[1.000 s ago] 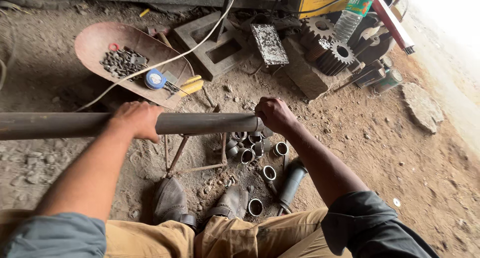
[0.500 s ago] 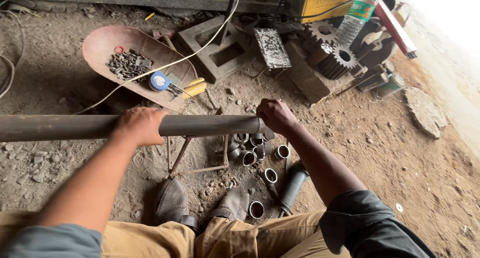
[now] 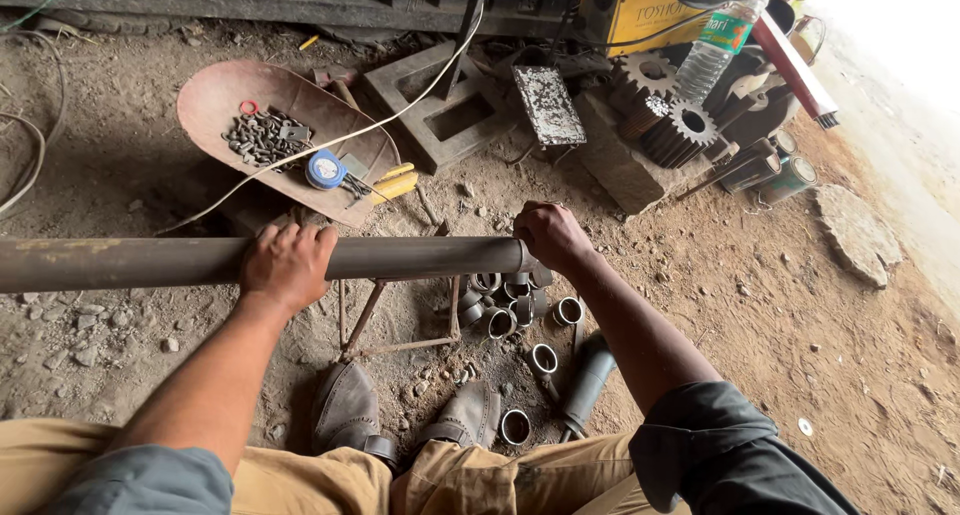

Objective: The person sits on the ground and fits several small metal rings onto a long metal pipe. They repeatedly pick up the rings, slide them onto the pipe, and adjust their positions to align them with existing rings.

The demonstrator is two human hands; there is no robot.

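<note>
Bare dirt floor (image 3: 800,315), strewn with pebbles and metal scraps, serves as the work area. Nearest the camera, two worn shoes (image 3: 345,410) are planted on either side of a small rod-frame stand (image 3: 395,315), seemingly to steady it. One long steel pipe (image 3: 130,262) lies level across that stand, which keeps it off the ground at working height. The left hand (image 3: 288,263) presses down over the pipe's middle, fingers curled over the top in a closed grip, apparently to stop it rolling. The right hand (image 3: 550,235) is clenched at the pipe's cut end, its grip wrapped tightly there; whether it holds anything besides the pipe cannot be told.

Below that end lies a heap of short cut pipe rings (image 3: 505,305), roughly ten, gathered where offcuts would drop. One dark tool handle (image 3: 585,380) rests beside them.

Farther off, one rusty pan (image 3: 215,90) collects a pile of small bolts and one blue tape measure (image 3: 325,169). Beyond stand one concrete block (image 3: 440,115), two gear wheels (image 3: 680,125) and one plastic bottle (image 3: 715,45).
</note>
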